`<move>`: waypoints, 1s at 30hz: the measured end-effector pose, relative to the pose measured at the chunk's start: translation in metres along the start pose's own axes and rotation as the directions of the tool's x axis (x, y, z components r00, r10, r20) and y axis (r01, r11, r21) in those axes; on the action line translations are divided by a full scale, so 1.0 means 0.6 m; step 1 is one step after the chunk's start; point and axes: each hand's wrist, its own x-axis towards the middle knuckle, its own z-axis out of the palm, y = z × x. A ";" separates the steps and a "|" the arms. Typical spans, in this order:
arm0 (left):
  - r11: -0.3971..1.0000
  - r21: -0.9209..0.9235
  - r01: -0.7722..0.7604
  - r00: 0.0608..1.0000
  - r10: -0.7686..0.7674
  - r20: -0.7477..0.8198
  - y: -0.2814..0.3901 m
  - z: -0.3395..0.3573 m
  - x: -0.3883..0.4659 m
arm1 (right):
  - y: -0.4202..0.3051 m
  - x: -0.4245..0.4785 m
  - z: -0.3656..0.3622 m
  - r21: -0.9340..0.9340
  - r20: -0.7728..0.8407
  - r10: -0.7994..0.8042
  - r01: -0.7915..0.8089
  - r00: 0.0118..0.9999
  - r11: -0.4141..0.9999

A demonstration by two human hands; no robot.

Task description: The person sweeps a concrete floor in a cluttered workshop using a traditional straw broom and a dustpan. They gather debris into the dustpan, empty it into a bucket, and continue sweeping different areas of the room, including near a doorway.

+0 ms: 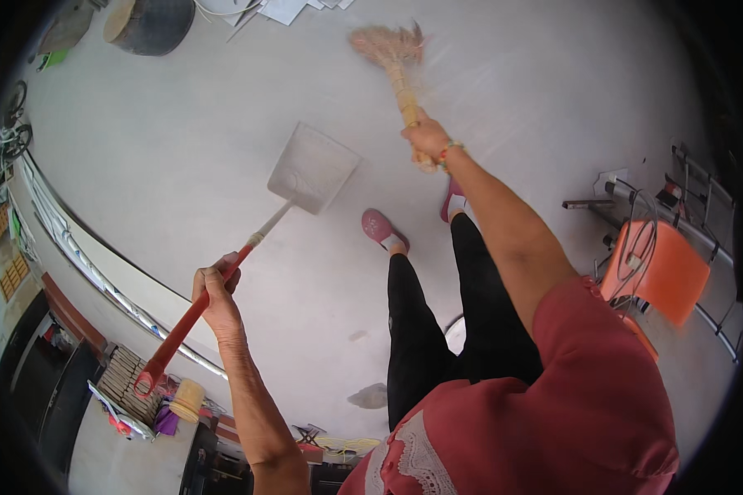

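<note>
My left hand (218,296) grips the red handle (174,343) of a long-handled dustpan. The pale pan (317,168) of that dustpan rests on the grey floor, ahead and to the left of my feet. In my right hand (429,139) is a short straw broom (402,86), held by its bound, yellowish handle. Its bristles (387,44) point away from me near the top of the view and look blurred. A wide stretch of floor lies between the broom head and the pan.
An orange chair (659,266) with a looped cable stands right, beside a metal ladder-like frame (706,238). A dark tub (155,25) and flat white pieces (285,9) lie at the far side. Long wrapped strips (108,288) run along the left; a yellow container (187,399) sits lower left.
</note>
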 end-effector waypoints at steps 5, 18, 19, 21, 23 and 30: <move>1.000 0.027 0.002 1.000 -0.003 0.022 0.016 0.008 0.006 | 0.118 -0.112 0.173 -0.440 0.118 0.065 -0.006 0.991 0.898; 0.999 0.035 -0.024 0.984 0.018 0.177 -0.045 -0.022 0.025 | 0.313 -0.622 -0.112 0.525 0.086 0.335 -0.329 0.938 0.785; 0.999 0.046 -0.020 0.989 0.013 0.146 -0.040 -0.034 0.017 | 0.336 -0.660 -0.116 0.615 0.073 0.353 -0.321 0.933 0.720; 0.979 0.159 0.126 0.971 -0.154 0.181 -0.042 -0.076 0.032 | 0.412 -0.713 -0.103 0.688 -0.062 0.392 -0.244 0.918 0.683; 0.973 0.183 0.140 0.961 -0.178 0.211 -0.040 -0.061 0.014 | 0.481 -0.789 -0.081 0.752 -0.154 0.461 -0.199 0.874 0.628; 0.949 -0.099 0.299 0.858 -0.222 0.464 -0.044 -0.078 0.006 | 0.644 -0.911 0.029 0.845 -0.139 0.522 -0.174 0.841 0.505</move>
